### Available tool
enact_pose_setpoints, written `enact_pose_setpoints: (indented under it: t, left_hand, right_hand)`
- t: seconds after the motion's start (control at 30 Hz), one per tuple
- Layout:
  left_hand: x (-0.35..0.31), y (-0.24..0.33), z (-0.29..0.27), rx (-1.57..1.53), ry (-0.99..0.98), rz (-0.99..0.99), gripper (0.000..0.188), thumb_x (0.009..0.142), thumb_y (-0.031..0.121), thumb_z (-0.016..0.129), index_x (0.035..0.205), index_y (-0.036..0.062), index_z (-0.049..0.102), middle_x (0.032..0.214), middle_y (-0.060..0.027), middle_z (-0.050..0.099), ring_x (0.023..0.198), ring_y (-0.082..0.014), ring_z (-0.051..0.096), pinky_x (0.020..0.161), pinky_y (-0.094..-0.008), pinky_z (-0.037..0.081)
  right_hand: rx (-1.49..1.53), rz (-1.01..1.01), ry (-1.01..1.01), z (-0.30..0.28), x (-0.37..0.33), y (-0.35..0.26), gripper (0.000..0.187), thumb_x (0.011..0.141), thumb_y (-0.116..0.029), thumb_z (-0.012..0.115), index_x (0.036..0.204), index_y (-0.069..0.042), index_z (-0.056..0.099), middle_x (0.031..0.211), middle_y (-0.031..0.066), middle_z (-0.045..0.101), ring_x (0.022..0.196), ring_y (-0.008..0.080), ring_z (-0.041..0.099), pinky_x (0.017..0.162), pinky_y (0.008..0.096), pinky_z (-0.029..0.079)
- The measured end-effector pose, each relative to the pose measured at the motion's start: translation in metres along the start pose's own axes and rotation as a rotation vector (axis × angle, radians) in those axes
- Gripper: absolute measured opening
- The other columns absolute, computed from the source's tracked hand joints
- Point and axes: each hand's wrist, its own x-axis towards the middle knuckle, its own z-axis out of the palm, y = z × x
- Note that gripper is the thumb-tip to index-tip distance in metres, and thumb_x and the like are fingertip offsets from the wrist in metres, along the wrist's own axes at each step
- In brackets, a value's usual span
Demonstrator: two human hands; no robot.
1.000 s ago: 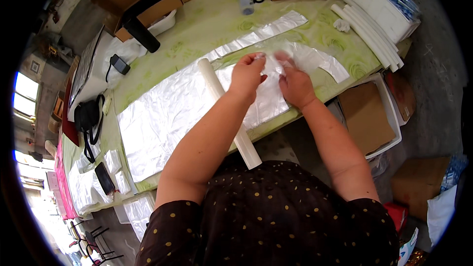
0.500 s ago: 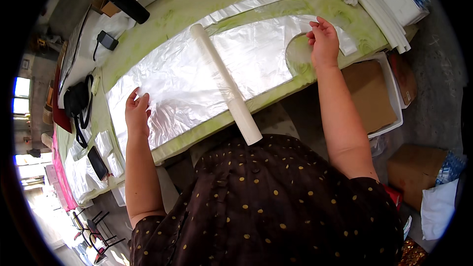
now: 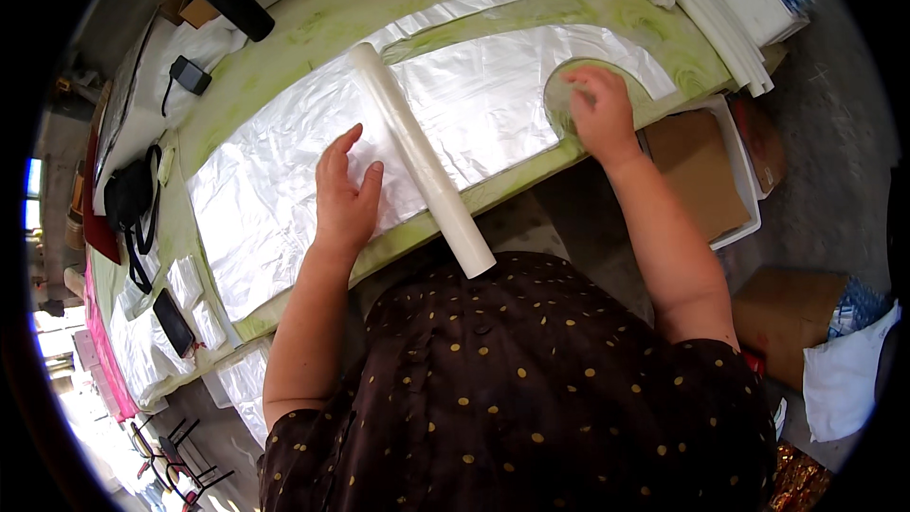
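Observation:
A long pale tube (image 3: 422, 156) lies slantwise across a thin, shiny plastic sheet (image 3: 270, 194) on the table, its near end jutting past the front edge. My left hand (image 3: 346, 194) is just left of the tube, above the sheet, with fingers and thumb apart and nothing between them. Over the rounded cut-out near the sheet's right end is my right hand (image 3: 604, 116). Its fingers are bent but apart, slightly smeared by motion, and I see nothing in them. A narrow plastic strip (image 3: 483, 2) lies behind the sheet.
The table (image 3: 322, 33) has a green-patterned cover. White rolls (image 3: 711, 28) lie at its right end. A black bag (image 3: 131, 194), a phone (image 3: 173, 322) and a small black device (image 3: 191, 75) are on the left. Cardboard boxes (image 3: 791, 318) stand below right.
My left hand has moved right, toward the tube, and its fingers have spread. My right hand has come down and slightly left over the cut-out. The tube's far end has shifted slightly left.

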Motion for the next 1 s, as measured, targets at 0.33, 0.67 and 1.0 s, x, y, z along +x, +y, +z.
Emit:
enact_pose_setpoints:
  t: [0.33,0.67,1.0]
  left_hand:
    - [-0.004,0.012,0.01,0.267,-0.062,0.048,0.048,0.088,0.016,0.07,0.134,0.0075,0.061,0.135,-0.0157,0.061,0.132,-0.0331,0.053,0.114,-0.0447,0.038]
    - [-0.005,0.014,0.012,0.322,-0.042,0.038,0.048,0.088,0.015,0.069,0.135,0.0076,0.061,0.136,-0.0168,0.06,0.13,-0.0344,0.054,0.113,-0.0441,0.039]
    - [-0.006,0.014,0.012,0.33,-0.043,0.047,0.047,0.088,0.012,0.069,0.134,0.007,0.062,0.137,-0.0169,0.06,0.128,-0.0348,0.055,0.111,-0.0434,0.042]
  right_hand:
    - [-0.137,-0.176,-0.228,-0.015,-0.032,-0.021,0.027,0.077,-0.007,0.065,0.102,-0.011,0.074,0.119,0.009,0.063,0.116,0.033,0.055,0.103,0.0446,0.042]
    - [0.32,-0.075,-0.503,-0.053,-0.025,0.009,0.022,0.073,0.002,0.058,0.092,-0.009,0.059,0.121,0.0066,0.065,0.12,0.0325,0.052,0.106,0.0462,0.041]
    - [0.299,0.022,-0.397,-0.046,-0.038,-0.018,0.033,0.075,0.003,0.056,0.106,-0.007,0.059,0.099,0.0059,0.064,0.108,0.0305,0.059,0.109,0.0491,0.038]
